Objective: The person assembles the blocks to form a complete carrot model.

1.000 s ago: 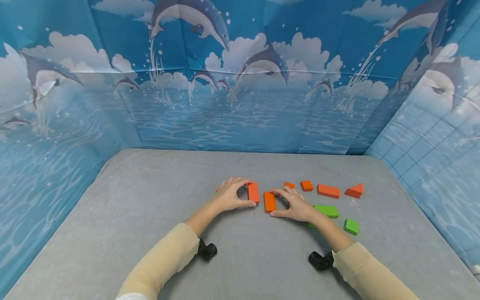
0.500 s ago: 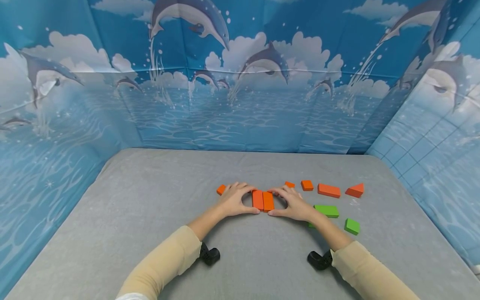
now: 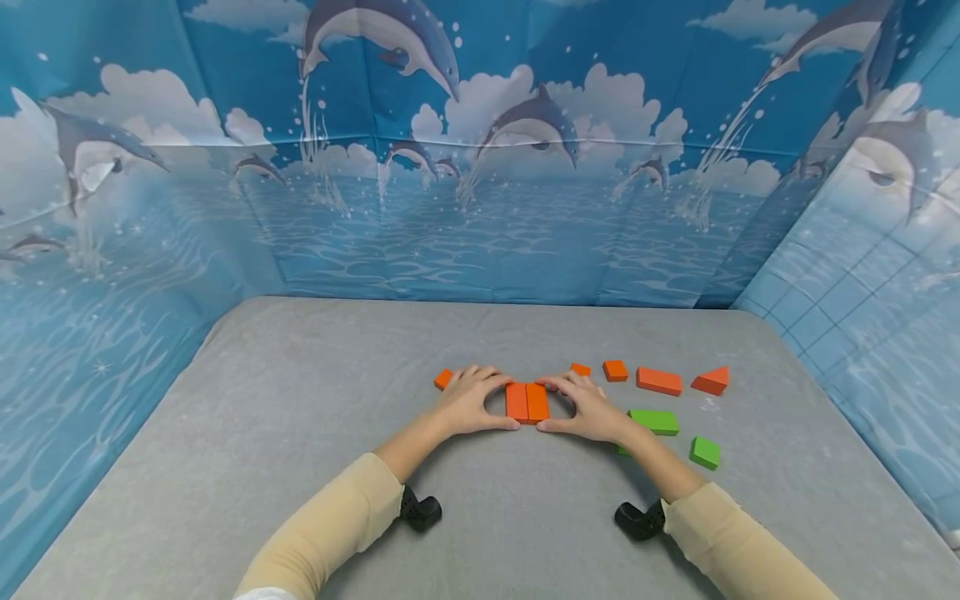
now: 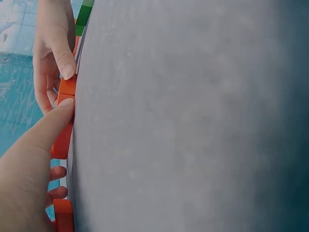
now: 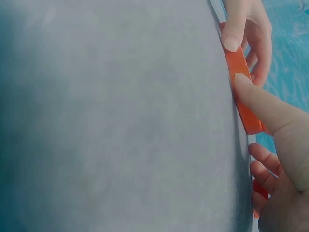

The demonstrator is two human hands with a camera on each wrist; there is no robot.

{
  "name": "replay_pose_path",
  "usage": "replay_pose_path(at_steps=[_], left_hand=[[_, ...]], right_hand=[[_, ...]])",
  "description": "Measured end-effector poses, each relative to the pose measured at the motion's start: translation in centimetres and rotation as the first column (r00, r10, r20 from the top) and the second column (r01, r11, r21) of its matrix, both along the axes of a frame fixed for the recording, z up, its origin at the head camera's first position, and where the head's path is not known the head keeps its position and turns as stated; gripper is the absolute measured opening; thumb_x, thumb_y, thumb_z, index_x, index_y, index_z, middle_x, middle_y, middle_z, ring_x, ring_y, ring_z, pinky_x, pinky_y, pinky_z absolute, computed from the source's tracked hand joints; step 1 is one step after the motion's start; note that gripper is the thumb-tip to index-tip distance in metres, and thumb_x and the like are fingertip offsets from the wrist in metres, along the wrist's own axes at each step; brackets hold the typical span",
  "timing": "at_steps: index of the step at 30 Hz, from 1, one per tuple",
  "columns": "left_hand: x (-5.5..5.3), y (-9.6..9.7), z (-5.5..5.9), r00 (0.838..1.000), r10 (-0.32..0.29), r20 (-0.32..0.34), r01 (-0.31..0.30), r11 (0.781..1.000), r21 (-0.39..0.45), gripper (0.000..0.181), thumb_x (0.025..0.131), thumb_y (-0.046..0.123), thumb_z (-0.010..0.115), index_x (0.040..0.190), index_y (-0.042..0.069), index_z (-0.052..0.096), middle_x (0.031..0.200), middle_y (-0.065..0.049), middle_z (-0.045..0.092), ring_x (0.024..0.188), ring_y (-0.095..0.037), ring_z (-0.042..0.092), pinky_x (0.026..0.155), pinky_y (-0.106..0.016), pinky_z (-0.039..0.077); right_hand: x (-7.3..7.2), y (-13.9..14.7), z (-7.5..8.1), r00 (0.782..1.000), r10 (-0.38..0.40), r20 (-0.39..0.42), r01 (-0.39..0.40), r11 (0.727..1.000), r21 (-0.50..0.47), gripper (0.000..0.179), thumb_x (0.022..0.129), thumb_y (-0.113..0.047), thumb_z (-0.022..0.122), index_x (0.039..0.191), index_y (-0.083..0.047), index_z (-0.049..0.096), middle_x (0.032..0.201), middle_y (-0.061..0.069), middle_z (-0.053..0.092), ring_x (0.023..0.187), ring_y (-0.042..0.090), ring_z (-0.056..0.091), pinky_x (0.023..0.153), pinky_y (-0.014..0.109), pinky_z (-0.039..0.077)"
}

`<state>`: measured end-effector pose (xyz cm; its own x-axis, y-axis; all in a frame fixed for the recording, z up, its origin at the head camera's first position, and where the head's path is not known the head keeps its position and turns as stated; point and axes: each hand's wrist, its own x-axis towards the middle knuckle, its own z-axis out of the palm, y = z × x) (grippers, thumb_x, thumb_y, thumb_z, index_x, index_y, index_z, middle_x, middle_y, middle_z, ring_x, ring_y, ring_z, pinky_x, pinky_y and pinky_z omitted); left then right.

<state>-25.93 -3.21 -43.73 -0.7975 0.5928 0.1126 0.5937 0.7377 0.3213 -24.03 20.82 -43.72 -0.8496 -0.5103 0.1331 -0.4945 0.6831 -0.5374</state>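
Observation:
Two orange rectangular blocks lie side by side in the middle of the table, their long sides meeting. My left hand (image 3: 468, 402) pinches the left block (image 3: 517, 402) between thumb at the near end and fingers at the far end. In the same way my right hand (image 3: 588, 407) pinches the right block (image 3: 537, 403). The left wrist view shows the left thumb on the near end of an orange block (image 4: 64, 137), with the other hand close by. In the right wrist view the right thumb presses the near face of an orange block (image 5: 247, 113).
A small orange block (image 3: 443, 379) lies behind the left hand. To the right are an orange cube-like block (image 3: 615, 371), a long orange block (image 3: 659, 381), an orange triangular block (image 3: 711, 381), a green block (image 3: 654, 422) and a smaller green block (image 3: 705, 452). A dolphin-print curtain (image 3: 450, 233) backs the grey table (image 3: 300, 358).
The left hand has brought its block right and slightly nearer, against the other block. The gap between them has gone. The right hand has barely moved.

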Motion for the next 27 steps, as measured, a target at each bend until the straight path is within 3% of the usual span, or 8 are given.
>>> replay_pose_path(at_steps=[4, 8, 13, 16, 20, 27], left_hand=[[0.0, 0.0, 0.0, 1.000, -0.004, 0.004, 0.004, 1.000, 0.001, 0.073, 0.073, 0.063, 0.062, 0.133, 0.023, 0.048, 0.128, 0.002, 0.048, 0.114, -0.020, 0.043, 0.095, -0.043, 0.030], [-0.1, -0.6, 0.2, 1.000, 0.010, 0.002, -0.010, 0.997, 0.081, 0.075, 0.073, 0.061, 0.065, 0.133, 0.021, 0.047, 0.129, -0.001, 0.048, 0.115, -0.022, 0.042, 0.096, -0.046, 0.029], [0.1, -2.0, 0.2, 0.992, 0.106, -0.063, -0.089, 0.970, 0.228, 0.069, 0.072, 0.052, 0.070, 0.128, 0.014, 0.052, 0.123, -0.003, 0.052, 0.106, -0.022, 0.045, 0.093, -0.047, 0.029], [0.4, -2.8, 0.0, 0.972, 0.207, -0.107, -0.172, 0.948, 0.268, 0.066, 0.071, 0.048, 0.073, 0.123, 0.012, 0.056, 0.119, -0.004, 0.054, 0.104, -0.023, 0.046, 0.092, -0.047, 0.029], [1.0, -3.9, -0.5, 0.938, 0.326, -0.116, -0.282, 0.915, 0.289, 0.063, 0.070, 0.047, 0.075, 0.119, 0.012, 0.059, 0.118, -0.005, 0.055, 0.102, -0.025, 0.046, 0.089, -0.045, 0.031], [1.7, -5.1, -1.8, 0.895, 0.426, -0.135, -0.369, 0.875, 0.313, 0.073, 0.066, 0.052, 0.075, 0.119, 0.007, 0.057, 0.110, -0.008, 0.056, 0.097, -0.025, 0.047, 0.081, -0.042, 0.034]], right_hand=[[0.1, 0.0, 0.0, 1.000, -0.004, 0.006, 0.004, 1.000, 0.002, 0.064, 0.077, -0.042, 0.070, 0.131, -0.014, 0.049, 0.112, 0.007, 0.050, 0.108, 0.028, 0.043, 0.089, 0.059, 0.026], [0.1, 0.0, 0.1, 1.000, -0.012, 0.012, 0.012, 1.000, 0.001, 0.065, 0.077, -0.043, 0.070, 0.131, -0.014, 0.049, 0.113, 0.007, 0.050, 0.108, 0.028, 0.043, 0.089, 0.058, 0.026], [0.1, 0.0, 0.1, 1.000, -0.012, 0.017, 0.012, 1.000, -0.008, 0.065, 0.077, -0.042, 0.071, 0.131, -0.014, 0.049, 0.113, 0.007, 0.049, 0.108, 0.027, 0.042, 0.088, 0.057, 0.027], [0.1, 0.1, 0.1, 1.000, -0.009, 0.016, 0.009, 1.000, -0.007, 0.065, 0.077, -0.041, 0.071, 0.131, -0.014, 0.049, 0.114, 0.007, 0.049, 0.108, 0.027, 0.042, 0.089, 0.057, 0.026], [0.2, 0.1, 0.1, 1.000, -0.001, 0.013, 0.001, 1.000, -0.006, 0.065, 0.077, -0.041, 0.071, 0.131, -0.013, 0.049, 0.115, 0.008, 0.049, 0.109, 0.028, 0.042, 0.090, 0.058, 0.025], [0.2, 0.1, 0.2, 1.000, -0.002, 0.015, 0.002, 1.000, -0.002, 0.066, 0.077, -0.044, 0.070, 0.132, -0.014, 0.049, 0.116, 0.008, 0.049, 0.110, 0.028, 0.041, 0.091, 0.059, 0.024]])
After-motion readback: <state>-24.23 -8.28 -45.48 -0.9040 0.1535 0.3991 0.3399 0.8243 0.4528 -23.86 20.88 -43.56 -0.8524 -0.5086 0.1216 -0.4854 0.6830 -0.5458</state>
